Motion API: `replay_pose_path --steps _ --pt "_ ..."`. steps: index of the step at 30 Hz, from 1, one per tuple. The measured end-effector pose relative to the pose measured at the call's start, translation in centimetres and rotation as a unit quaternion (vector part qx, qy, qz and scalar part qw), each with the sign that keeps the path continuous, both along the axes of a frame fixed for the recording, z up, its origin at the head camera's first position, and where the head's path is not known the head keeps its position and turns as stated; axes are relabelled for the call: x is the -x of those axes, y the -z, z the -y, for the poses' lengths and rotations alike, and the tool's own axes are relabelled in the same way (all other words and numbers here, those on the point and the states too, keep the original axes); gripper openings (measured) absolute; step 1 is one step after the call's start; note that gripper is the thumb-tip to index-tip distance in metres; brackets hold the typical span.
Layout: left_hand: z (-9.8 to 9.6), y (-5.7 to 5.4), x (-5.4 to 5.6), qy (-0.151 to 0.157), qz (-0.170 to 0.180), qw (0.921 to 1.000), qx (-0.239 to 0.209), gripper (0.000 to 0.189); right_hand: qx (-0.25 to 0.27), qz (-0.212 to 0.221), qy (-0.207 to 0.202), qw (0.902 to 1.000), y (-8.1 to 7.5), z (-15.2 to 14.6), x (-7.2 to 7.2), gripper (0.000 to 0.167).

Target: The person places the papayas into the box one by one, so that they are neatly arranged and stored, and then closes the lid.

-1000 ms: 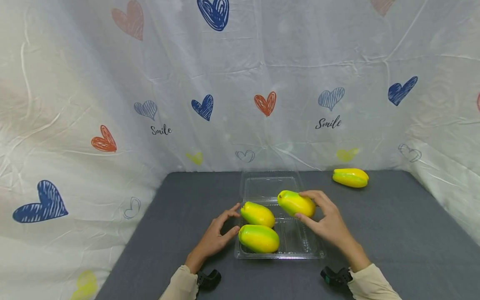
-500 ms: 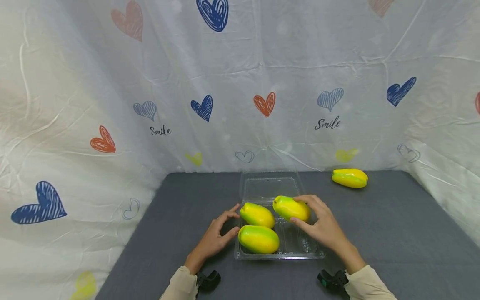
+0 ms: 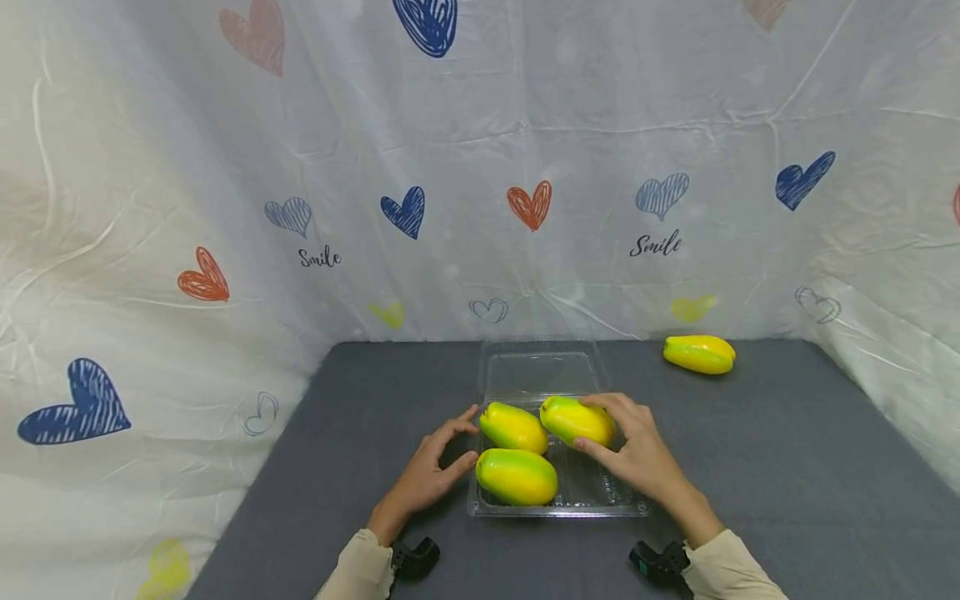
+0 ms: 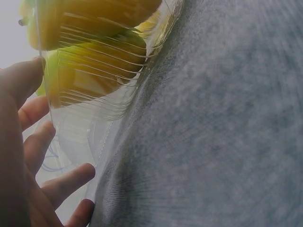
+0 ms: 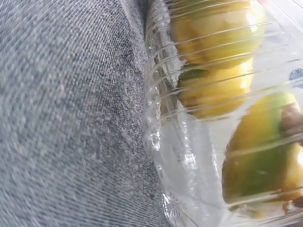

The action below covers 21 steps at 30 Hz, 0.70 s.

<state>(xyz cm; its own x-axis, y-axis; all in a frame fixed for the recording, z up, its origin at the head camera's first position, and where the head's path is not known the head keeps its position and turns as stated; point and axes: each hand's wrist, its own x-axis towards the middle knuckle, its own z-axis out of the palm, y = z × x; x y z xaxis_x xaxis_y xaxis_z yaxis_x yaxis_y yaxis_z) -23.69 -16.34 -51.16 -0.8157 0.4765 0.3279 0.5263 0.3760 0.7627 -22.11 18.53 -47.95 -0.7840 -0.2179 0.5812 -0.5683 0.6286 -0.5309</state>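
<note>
In the head view, a clear plastic clamshell box (image 3: 592, 510) lies with its lid (image 3: 543, 375) raised at the back. Two yellow-green papayas, one at the front (image 3: 517, 477) and one behind it (image 3: 513, 428), lie in its left half. My right hand (image 3: 637, 446) grips a third papaya (image 3: 576, 421) between thumb and fingers, over the back right part of the box. My left hand (image 3: 427, 472) has its fingers spread at the box's left side; in the left wrist view its thumb and fingertips (image 4: 47, 130) touch the rim. Through the box wall, the right wrist view shows the gripped papaya (image 5: 258, 151).
One more papaya (image 3: 699, 355) lies at the back right of the grey-covered table (image 3: 780, 467). A white curtain (image 3: 585, 158) with printed hearts hangs behind and at both sides. Each wrist wears a black strap mount.
My right hand has moved the gripped papaya left and down, close beside the back left papaya in the box. My left hand has stayed at the box's left edge.
</note>
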Motion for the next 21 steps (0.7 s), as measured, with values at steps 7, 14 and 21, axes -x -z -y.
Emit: replay_pose_path --steps 7,14,21 --pt "0.06 -0.01 -0.06 -0.002 0.011 0.9999 0.002 0.032 -0.009 0.003 0.004 0.9999 0.11 0.13 -0.14 0.059" --pt "0.03 0.02 -0.17 -0.005 0.011 0.9999 0.005 0.031 -0.017 0.01 0.005 0.9998 0.16 0.26 -0.3 0.059" --pt "0.02 0.02 -0.05 -0.001 0.004 1.0 0.0 0.031 -0.028 0.017 0.008 0.9994 0.25 0.23 -0.18 0.06"
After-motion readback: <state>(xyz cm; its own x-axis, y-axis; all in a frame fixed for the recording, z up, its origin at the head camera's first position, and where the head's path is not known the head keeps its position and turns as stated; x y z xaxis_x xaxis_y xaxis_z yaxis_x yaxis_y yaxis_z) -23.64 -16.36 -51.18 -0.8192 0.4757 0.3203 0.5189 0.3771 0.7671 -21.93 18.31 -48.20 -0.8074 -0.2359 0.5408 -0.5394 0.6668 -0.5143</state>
